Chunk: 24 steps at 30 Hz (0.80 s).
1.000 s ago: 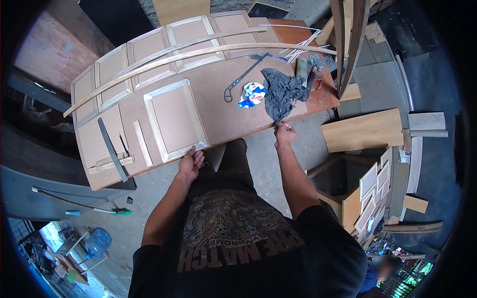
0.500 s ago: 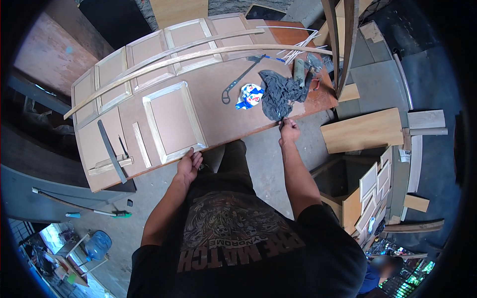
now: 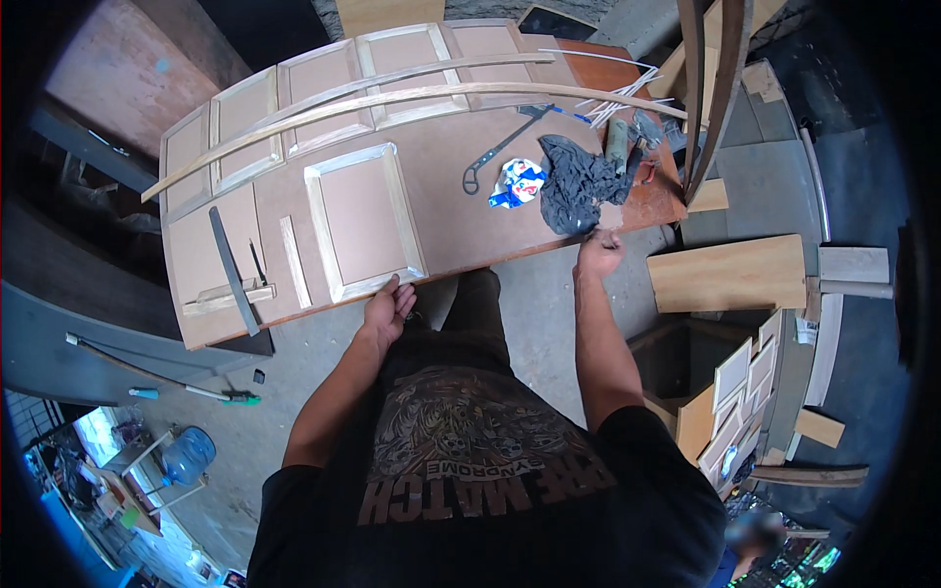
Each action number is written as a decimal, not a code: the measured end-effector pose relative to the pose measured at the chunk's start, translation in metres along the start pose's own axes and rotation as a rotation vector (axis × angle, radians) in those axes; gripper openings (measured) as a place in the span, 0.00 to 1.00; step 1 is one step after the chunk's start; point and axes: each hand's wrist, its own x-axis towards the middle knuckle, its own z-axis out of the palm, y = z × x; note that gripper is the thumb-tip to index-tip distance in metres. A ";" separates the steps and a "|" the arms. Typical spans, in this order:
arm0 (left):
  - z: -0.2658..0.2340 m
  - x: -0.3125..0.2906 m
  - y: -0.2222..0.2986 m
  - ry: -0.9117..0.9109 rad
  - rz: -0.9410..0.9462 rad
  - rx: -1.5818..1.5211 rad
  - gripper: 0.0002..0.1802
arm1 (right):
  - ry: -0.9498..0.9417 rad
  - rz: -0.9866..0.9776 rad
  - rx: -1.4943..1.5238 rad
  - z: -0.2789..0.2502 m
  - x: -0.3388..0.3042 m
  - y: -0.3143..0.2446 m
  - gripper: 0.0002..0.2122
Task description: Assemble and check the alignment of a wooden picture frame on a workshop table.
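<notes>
**Concrete floor point(image 3: 537, 323) and brown worktop point(image 3: 456, 216) observed; left hand point(image 3: 391, 308) and right hand point(image 3: 601, 257) placed at the near edge**

Left hand: a light wood-framed panel point(image 3: 363, 220) is found lying flat on the worktop, just beyond the fingers, with its near right corner touched or nearly touched by them. Fingers are loosely bent, neither spread wide nor clenched; whether the worktop edge is gripped cannot be told.

Right hand: fingers are bunched narrow at the edge. Whether anything is held between them cannot be told. Directly beyond this hand, a dark crumpled sheet point(image 3: 578, 186) is noted. Farther beyond it and slightly right, a grey-green cylinder point(image 3: 617, 145) is seen. Beyond and to the left of the same hand, a white-and-blue packet point(image 3: 518, 184) is recorded, with a slim dark tool point(image 3: 502, 144) laid beside it.

To the left of the left hand, a pale wooden strip point(image 3: 294, 262) and a dark flat strip point(image 3: 232, 274) are noted. Well beyond that hand, a long wooden strip point(image 3: 431, 94) is laid across a row of framed panels point(image 3: 323, 85). Right of the right hand, off the worktop, a plywood board point(image 3: 725, 274) is observed.
</notes>
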 end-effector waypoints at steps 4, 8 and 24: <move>0.007 0.000 0.000 -0.016 -0.009 0.007 0.14 | -0.144 -0.356 0.035 -0.013 -0.044 -0.009 0.10; 0.005 0.000 0.000 -0.013 -0.010 0.006 0.15 | -0.778 -0.279 0.044 -0.009 -0.129 -0.011 0.14; 0.006 -0.001 -0.001 -0.009 0.003 0.001 0.15 | -1.222 -0.390 -0.213 0.033 -0.189 -0.001 0.14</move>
